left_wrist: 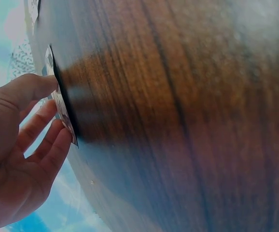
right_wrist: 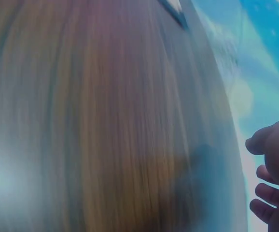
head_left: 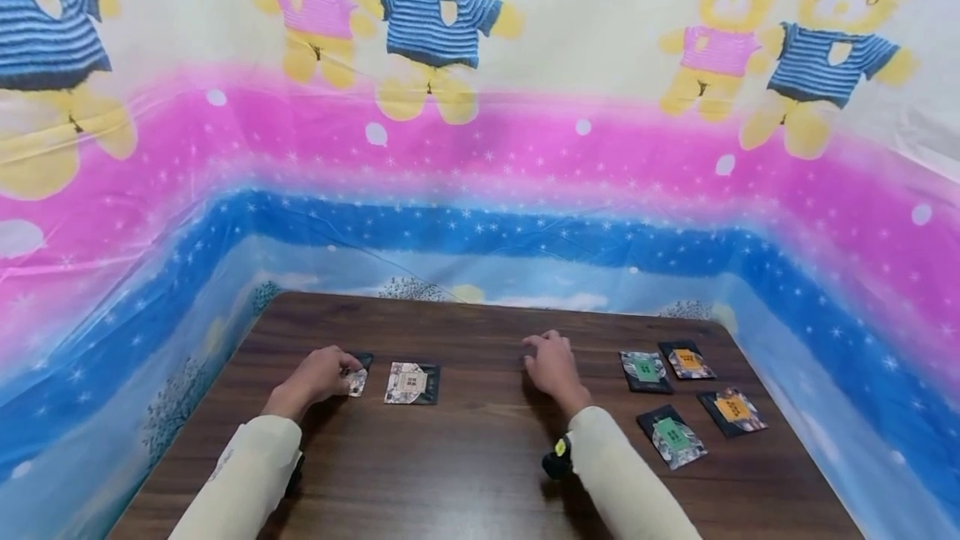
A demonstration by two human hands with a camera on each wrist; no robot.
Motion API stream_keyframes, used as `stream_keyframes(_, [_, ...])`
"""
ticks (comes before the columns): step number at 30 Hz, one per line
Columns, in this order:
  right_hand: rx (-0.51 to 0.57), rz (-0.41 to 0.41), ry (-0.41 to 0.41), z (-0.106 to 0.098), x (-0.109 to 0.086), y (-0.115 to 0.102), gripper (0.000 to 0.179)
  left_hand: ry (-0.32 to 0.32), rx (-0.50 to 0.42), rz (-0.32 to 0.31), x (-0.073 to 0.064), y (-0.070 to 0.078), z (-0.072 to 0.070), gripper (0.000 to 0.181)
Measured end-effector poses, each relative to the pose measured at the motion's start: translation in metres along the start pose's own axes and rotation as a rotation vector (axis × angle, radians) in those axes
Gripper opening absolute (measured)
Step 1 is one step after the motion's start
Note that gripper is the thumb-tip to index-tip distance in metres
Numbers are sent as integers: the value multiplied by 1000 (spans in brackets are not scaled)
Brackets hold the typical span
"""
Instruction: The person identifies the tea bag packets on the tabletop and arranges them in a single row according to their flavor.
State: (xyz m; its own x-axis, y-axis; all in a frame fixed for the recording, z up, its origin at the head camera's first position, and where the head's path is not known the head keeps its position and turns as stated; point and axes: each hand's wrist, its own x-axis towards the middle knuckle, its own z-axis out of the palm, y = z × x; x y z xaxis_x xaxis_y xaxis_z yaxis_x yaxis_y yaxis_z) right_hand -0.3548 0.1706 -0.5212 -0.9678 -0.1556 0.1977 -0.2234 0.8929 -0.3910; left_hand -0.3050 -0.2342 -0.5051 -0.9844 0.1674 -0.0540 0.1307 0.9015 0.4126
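At the left of the table, my left hand [head_left: 322,375] holds a small flat square packet [head_left: 358,379] with a dark edge and a patterned face, partly hidden by the fingers. In the left wrist view, the thumb and fingertips grip this packet [left_wrist: 62,99] close to the tabletop. Just right of it lies a similar packet [head_left: 411,383] with a beige label. Over the middle of the table is my right hand [head_left: 553,365], its fingers loosely bent and holding nothing. The right wrist view shows this hand [right_wrist: 277,169] apart from any packet.
On the right side of the brown wooden table [head_left: 450,473] lie two packets with green labels, one farther back [head_left: 646,371] and one nearer [head_left: 672,437], and two orange-labelled ones [head_left: 686,359], [head_left: 732,412]. A bear-print cloth [head_left: 465,165] hangs behind and beside the table.
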Motion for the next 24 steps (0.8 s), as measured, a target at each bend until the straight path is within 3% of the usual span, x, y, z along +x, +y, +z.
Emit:
stream_keyframes(6, [-60, 77, -21, -25, -2, 65, 30, 0, 0, 1, 3, 1, -1, 32])
stream_keyframes(11, [-113, 126, -28, -46, -4, 105, 29, -5, 6, -11, 3, 0, -2, 32])
stream_keyframes(16, [-148, 168, -78, -62, -9, 134, 33, -16, 6, -14, 2, -1, -2, 32])
stream_keyframes(24, [-186, 212, -165, -71, -12, 163, 38, -1, 14, -7, 3, -2, 0, 33])
